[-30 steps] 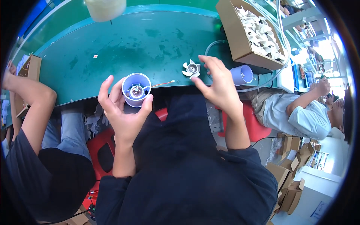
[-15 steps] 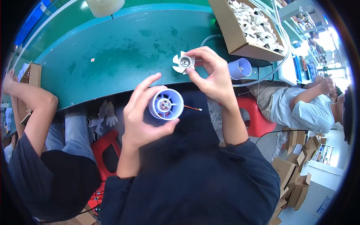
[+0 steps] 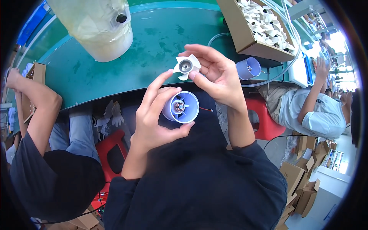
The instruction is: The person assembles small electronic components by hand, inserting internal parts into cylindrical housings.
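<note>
My left hand (image 3: 153, 117) is closed round a lavender cylindrical fan housing (image 3: 194, 112). Inside the housing sits a small motor (image 3: 178, 107) with a copper look, braced by thin vanes. A short wire with a white plug (image 3: 212, 110) sticks out at its right side. Just above it, my right hand (image 3: 216, 74) pinches a white fan impeller (image 3: 186, 66) by its edge, its hollow metal-lined hub facing me. The impeller and the housing are apart. Another lavender housing (image 3: 246, 69) lies on the green table, right of my right wrist.
A cardboard box of white impellers (image 3: 264, 28) stands at the back right, with a clear hose (image 3: 218, 37) beside it. A large plastic-wrapped pale bucket (image 3: 99, 28) hangs over the green table (image 3: 149, 50). Co-workers sit at left (image 3: 42, 153) and right (image 3: 318, 111).
The pale bucket has come much further into view at the upper left. My left hand has brought the housing right and up, nearer the impeller, which has turned and tilted.
</note>
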`<state>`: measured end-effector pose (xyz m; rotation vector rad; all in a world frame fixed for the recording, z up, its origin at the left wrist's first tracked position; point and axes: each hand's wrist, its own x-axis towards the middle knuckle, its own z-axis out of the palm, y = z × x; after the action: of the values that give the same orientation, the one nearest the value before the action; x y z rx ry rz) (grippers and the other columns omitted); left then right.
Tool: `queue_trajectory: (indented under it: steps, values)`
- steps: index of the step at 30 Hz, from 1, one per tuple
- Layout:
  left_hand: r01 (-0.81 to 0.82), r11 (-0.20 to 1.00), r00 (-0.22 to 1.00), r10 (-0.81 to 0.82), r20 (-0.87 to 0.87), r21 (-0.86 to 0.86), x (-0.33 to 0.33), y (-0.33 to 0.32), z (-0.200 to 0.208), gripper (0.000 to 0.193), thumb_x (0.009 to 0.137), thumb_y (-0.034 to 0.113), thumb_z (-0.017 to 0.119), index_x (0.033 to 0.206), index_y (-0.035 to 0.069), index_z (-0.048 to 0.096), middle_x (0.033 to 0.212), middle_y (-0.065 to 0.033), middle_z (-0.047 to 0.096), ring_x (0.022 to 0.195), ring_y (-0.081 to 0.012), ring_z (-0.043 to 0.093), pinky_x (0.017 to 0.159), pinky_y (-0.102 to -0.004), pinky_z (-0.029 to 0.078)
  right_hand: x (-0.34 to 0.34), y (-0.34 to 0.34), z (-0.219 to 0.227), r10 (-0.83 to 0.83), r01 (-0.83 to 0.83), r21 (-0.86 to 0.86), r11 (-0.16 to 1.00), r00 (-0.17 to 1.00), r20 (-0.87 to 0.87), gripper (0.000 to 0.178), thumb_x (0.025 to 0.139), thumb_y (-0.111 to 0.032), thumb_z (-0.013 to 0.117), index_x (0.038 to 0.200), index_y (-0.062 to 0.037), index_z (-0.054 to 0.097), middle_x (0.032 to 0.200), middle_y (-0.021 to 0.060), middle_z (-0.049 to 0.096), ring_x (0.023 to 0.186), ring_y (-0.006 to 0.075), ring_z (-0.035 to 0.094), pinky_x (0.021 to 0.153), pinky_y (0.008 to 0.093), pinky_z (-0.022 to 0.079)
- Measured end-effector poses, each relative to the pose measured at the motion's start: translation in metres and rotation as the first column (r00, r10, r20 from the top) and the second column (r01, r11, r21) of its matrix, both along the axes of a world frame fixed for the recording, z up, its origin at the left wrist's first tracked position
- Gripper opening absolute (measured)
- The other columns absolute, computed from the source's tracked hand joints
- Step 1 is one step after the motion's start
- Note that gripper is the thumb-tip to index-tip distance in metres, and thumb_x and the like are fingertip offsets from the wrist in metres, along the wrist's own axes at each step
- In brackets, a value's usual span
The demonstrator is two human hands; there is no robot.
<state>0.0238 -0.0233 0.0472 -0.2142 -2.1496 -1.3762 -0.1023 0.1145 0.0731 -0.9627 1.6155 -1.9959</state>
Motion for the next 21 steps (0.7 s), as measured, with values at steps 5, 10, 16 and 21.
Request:
queue_trajectory:
  steps: [5,10,16,21]
  values:
    - [-0.001,1.0,1.0,0.001,-0.006,0.01,0.001,0.002,0.002,0.06,0.052,0.014,0.082,0.105,-0.001,0.06,0.13,-0.0247,0.046,0.094,-0.0275,0.064,0.081,-0.0348,0.053,0.0,0.002,-0.002,0.064,-0.047,-0.094,0.994,0.982,0.178,0.04,0.079,0.006,0.065,0.117,0.0116,0.053,0.121,0.0217,0.053,0.109,0.0216,0.055,0.094,0.0314,0.047]
    - [0.014,0.997,0.999,-0.017,-0.034,-0.076,0.002,-0.002,0.003,0.06,0.052,0.014,0.082,0.106,-0.002,0.06,0.13,-0.0248,0.046,0.095,-0.0276,0.064,0.08,-0.0346,0.053,-0.001,0.003,-0.01,0.078,-0.066,-0.125,0.99,0.992,0.094,0.042,0.079,0.004,0.066,0.119,0.0116,0.053,0.121,0.0212,0.052,0.11,0.0223,0.055,0.094,0.0314,0.047]
    - [0.019,0.993,0.999,-0.024,-0.037,-0.115,0.004,0.0,0.004,0.06,0.053,0.014,0.081,0.107,-0.002,0.06,0.129,-0.0249,0.047,0.095,-0.0279,0.064,0.08,-0.0346,0.053,0.003,0.002,-0.007,0.031,-0.035,-0.064,0.997,0.998,-0.06,0.042,0.079,0.003,0.068,0.117,0.011,0.054,0.121,0.021,0.052,0.112,0.0227,0.053,0.093,0.0314,0.047]
    - [0.037,0.997,0.999,-0.038,-0.024,-0.061,0.007,0.003,0.004,0.06,0.054,0.014,0.081,0.107,-0.002,0.06,0.129,-0.0246,0.048,0.096,-0.0274,0.064,0.081,-0.0349,0.053,0.0,0.002,-0.01,0.007,-0.012,-0.032,0.999,0.991,-0.135,0.048,0.074,0.0,0.073,0.117,0.0105,0.055,0.118,0.0202,0.055,0.112,0.0233,0.054,0.093,0.0335,0.047]
